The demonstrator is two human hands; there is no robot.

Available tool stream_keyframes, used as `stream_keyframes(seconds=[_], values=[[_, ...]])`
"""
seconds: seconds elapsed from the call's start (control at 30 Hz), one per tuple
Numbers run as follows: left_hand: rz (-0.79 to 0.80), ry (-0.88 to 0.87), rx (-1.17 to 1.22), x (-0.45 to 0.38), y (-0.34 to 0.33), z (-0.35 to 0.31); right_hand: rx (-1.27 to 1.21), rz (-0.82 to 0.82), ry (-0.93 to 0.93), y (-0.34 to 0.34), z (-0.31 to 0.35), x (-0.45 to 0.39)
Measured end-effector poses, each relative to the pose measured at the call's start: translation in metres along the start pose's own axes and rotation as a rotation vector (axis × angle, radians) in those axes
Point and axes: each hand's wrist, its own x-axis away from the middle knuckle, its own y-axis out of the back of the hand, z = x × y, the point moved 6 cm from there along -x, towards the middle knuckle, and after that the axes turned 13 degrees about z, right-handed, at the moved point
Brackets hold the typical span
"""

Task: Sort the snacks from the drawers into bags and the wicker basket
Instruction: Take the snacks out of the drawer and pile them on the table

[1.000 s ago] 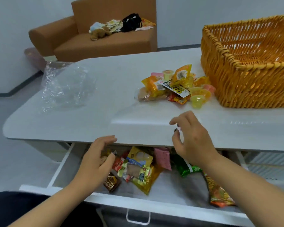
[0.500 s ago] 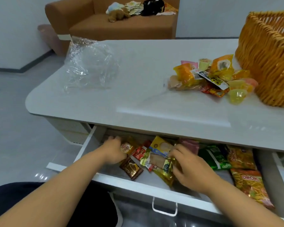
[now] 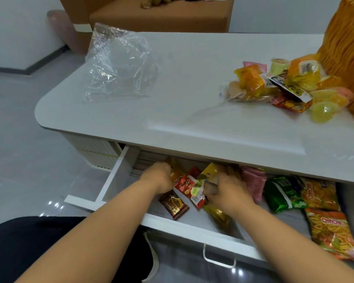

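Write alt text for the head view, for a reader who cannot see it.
Both hands reach into an open drawer of snack packets: the left hand among orange wrappers, the right hand gripping a yellow packet. On the white table lie a clear plastic bag, a snack pile and a wicker basket.

White table [image 3: 192, 111] and white drawer [image 3: 194, 227]; orange woven wicker basket [image 3: 347, 58] far right; clear bag [image 3: 119, 64] far left; near, a brown packet [image 3: 173, 204], red packet [image 3: 187, 183], pink packet [image 3: 253, 182], green packet [image 3: 282, 194], orange noodle packet [image 3: 331, 233]
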Motion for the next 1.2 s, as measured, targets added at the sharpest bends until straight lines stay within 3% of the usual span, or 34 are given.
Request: stream_keyframes(seconds=[0.17,0.27,0.33,0.47,0.53,0.63,0.73,0.93,1.2], values=[[-0.086,-0.047,0.013,0.004,-0.004,-0.012,-0.254,-0.082,-0.07,0.007,-0.025,0.012],[-0.142,-0.085,0.262,0.005,-0.003,-0.012,-0.35,-0.1,-0.074,0.009,-0.031,0.019],[-0.117,-0.093,0.386,0.005,-0.006,-0.016,-0.462,-0.13,-0.04,0.012,-0.035,0.025],[0.031,-0.084,0.413,0.004,-0.023,-0.026,-0.676,-0.147,0.031,0.018,-0.041,0.042],[0.082,-0.081,0.389,0.002,-0.03,-0.03,-0.627,0.001,0.031,0.007,-0.04,0.044],[0.035,-0.017,0.17,0.002,-0.032,-0.035,-0.46,0.23,0.022,-0.014,-0.035,0.043],[-0.001,-0.009,0.12,0.003,-0.035,-0.041,-0.349,0.34,-0.005,-0.023,-0.031,0.042],[-0.021,0.007,0.231,0.005,-0.035,-0.04,-0.371,0.35,-0.084,-0.027,-0.037,0.038],[-0.034,0.065,0.362,0.013,-0.025,-0.025,-0.49,0.239,0.049,-0.012,-0.033,0.049]])
